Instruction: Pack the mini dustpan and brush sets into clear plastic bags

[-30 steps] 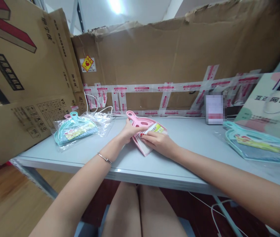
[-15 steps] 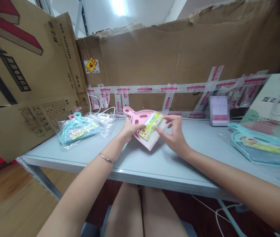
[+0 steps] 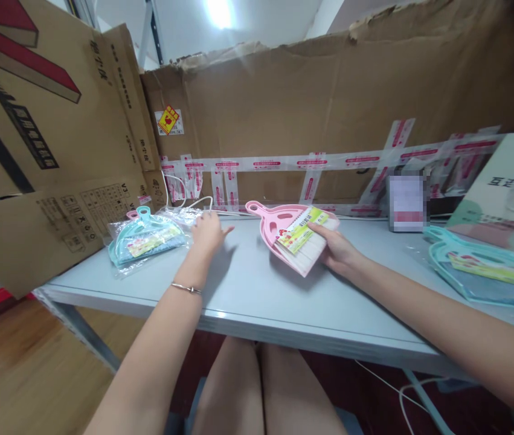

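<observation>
My right hand [image 3: 340, 251] grips the right side of a pink dustpan [image 3: 271, 219], thumb on top. A white-bristled brush [image 3: 307, 257] with a yellow-green printed card [image 3: 302, 231] lies in the pan, and the pan is held tilted over the table. My left hand [image 3: 209, 232] is apart from it, thumb spread out, fingers reaching to the edge of a crumpled clear plastic bag [image 3: 188, 216]; whether they touch it I cannot tell. Left of that hand lies a bagged turquoise dustpan set [image 3: 148, 237] with a printed card, and a bit of pink shows behind its handle.
Another turquoise dustpan set [image 3: 483, 266] lies at the right of the white table [image 3: 247, 302]. A phone-like device [image 3: 406, 202] stands at the back by a printed box [image 3: 487, 193]. Large cardboard [image 3: 261, 109] walls the back, and a cardboard box [image 3: 80, 151] stands left. White cables [image 3: 206, 198] run behind.
My left hand has let go of the pink dustpan and moved left towards the plastic bag. The dustpan has shifted right, and my right hand now holds it by its right side.
</observation>
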`<action>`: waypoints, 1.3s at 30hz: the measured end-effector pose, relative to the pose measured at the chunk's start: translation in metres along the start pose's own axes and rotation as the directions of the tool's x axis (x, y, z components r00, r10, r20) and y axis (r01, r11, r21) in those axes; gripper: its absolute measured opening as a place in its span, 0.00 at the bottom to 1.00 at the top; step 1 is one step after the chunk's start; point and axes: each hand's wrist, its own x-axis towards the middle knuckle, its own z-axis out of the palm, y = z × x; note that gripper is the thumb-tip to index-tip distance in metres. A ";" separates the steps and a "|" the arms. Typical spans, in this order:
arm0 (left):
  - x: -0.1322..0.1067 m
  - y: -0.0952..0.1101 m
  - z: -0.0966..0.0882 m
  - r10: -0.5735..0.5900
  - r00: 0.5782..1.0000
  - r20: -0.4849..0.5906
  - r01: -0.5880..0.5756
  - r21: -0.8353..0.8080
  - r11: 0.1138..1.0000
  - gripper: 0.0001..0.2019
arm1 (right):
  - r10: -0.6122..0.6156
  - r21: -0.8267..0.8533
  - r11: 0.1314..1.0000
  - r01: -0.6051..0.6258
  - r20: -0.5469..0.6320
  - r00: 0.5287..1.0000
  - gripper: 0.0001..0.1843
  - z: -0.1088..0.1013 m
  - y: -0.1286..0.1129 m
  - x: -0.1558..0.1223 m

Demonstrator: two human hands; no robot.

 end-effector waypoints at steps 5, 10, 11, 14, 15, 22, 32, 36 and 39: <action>0.014 -0.032 -0.008 -0.134 0.990 0.040 0.110 0.365 0.924 0.17 | -0.050 0.033 0.998 0.052 -0.079 0.996 0.12 -0.005 -0.007 0.005; 0.008 -0.025 -0.008 0.015 0.994 0.106 -0.058 0.417 0.907 0.16 | -0.082 0.050 0.995 0.091 -0.150 0.985 0.11 -0.011 -0.013 0.010; 0.006 -0.025 -0.008 0.045 0.994 0.096 -0.082 0.429 0.900 0.17 | -0.085 0.054 0.994 0.095 -0.160 0.983 0.11 -0.013 -0.015 0.011; 0.002 -0.028 -0.007 0.076 0.994 0.079 -0.104 0.470 0.876 0.20 | -0.086 0.069 0.993 0.100 -0.184 0.979 0.10 -0.015 -0.018 0.012; 0.003 -0.031 -0.007 0.078 0.993 0.089 -0.112 0.481 0.870 0.19 | -0.087 0.069 0.992 0.102 -0.194 0.977 0.10 -0.015 -0.019 0.011; -0.015 -0.041 -0.024 0.341 0.908 0.244 -0.416 0.425 0.804 0.14 | -0.078 0.029 0.996 0.085 -0.192 0.978 0.09 -0.010 -0.024 0.004; -0.054 -0.034 -0.046 0.520 0.823 0.228 -0.543 0.046 0.839 0.11 | -0.069 -0.020 0.998 0.067 -0.165 0.984 0.11 -0.008 -0.028 0.002; -0.053 0.014 -0.033 0.346 0.919 0.188 -0.366 0.082 0.927 0.22 | -0.051 -0.091 0.995 0.038 -0.141 0.989 0.11 -0.009 -0.025 0.002; -0.052 0.043 -0.014 0.255 0.939 0.232 -0.300 0.187 0.935 0.25 | -0.009 -0.175 0.984 -0.007 -0.087 0.996 0.10 -0.014 -0.027 0.002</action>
